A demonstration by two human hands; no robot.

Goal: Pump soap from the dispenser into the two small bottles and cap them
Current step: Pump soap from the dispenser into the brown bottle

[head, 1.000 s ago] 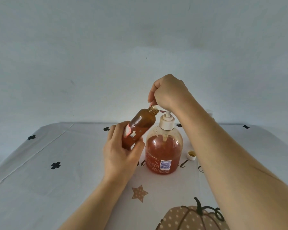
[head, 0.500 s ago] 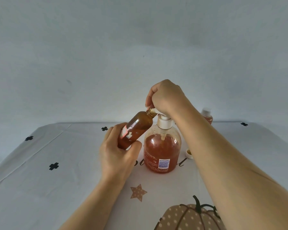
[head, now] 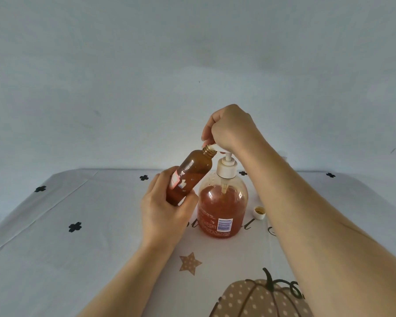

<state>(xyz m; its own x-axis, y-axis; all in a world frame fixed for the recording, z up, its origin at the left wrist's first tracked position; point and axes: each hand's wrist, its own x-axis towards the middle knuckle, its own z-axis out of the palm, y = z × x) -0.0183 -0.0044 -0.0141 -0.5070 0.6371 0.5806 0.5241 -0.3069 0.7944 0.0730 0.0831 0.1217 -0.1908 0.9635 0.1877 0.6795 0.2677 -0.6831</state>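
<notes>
**Pump (head: 228, 157) risen under the right hand (head: 231, 129), small bottle (head: 190, 177) at its spout (head: 213, 146)**

Half a second ago the right hand sat low, with the pump pushed down onto its white collar. Now the hand is higher and a length of white stem shows between it and the collar. Its fingers are curled over the top of the pump, knuckles up, thumb tucked on the near side.

The left hand (head: 167, 209) is wrapped round the lower half of the small bottle, thumb on the right side and fingers behind. The amber bottle leans up and to the right as before, its threaded, uncapped mouth touching the tip of the spout. How full it is cannot be read through the dark wall.

The dispenser (head: 223, 209) stands upright on the tablecloth (head: 78, 259), just right of the left hand, with orange soap reaching to about its shoulder. A white cap (head: 259, 212) lies open side up on the cloth just right of the dispenser, close to the right forearm.

The second small bottle, which showed behind that forearm half a second ago, is now almost wholly covered by it. The view has also dipped a little, so more of the printed pumpkin shows at the bottom edge.
</notes>
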